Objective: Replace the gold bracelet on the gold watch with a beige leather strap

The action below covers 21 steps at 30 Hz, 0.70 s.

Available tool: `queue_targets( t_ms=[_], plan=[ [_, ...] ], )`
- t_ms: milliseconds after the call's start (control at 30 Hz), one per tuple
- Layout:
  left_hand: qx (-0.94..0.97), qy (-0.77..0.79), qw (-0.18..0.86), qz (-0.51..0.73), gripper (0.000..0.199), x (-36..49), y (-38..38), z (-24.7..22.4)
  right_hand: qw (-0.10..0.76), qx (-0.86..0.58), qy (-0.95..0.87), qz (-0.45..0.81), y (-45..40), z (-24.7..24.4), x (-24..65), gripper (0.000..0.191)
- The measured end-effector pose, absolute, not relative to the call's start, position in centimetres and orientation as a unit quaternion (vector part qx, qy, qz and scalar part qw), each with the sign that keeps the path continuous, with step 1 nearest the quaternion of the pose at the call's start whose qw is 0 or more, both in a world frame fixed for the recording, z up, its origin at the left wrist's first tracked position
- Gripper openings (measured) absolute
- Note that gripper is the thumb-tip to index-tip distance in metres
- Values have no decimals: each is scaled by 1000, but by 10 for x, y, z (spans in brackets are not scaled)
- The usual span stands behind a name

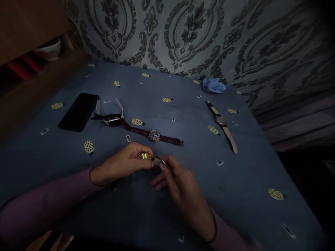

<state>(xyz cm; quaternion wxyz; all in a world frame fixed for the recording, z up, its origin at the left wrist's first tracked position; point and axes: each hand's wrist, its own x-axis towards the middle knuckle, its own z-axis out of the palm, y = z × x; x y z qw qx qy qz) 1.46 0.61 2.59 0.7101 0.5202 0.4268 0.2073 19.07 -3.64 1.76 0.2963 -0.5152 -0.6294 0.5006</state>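
Near the middle of the table, my left hand [128, 159] is closed round a gold-coloured watch [144, 156], its case showing between thumb and forefinger. A short light strap piece [157, 161] extends from the case toward my right hand [180, 177]. Thumb and forefinger of my right hand pinch a thin metal tool [163, 161] at that strap; its other fingers are partly spread below. Just beyond my hands lies a watch with a dark brown strap [154, 135]. The far end of the gold watch is hidden by my left hand.
A black phone [79, 111] and a smartwatch with a white band [114, 122] lie at the left. At the right are a beige-strapped watch [221, 120] and a crumpled blue cloth [213, 85]. Behind the blue tablecloth [188, 115] stands a patterned wall.
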Motion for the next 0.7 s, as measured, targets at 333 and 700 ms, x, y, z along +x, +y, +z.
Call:
queue_targets(
  t_ms=[333, 700],
  plan=[
    [541, 409, 716, 165, 22, 11, 8, 26, 331, -503, -498, 624, -27, 12, 192, 35],
    [550, 379, 721, 185, 17, 3, 10, 31, 367, -492, -490, 619, -20, 10, 198, 29]
  ],
)
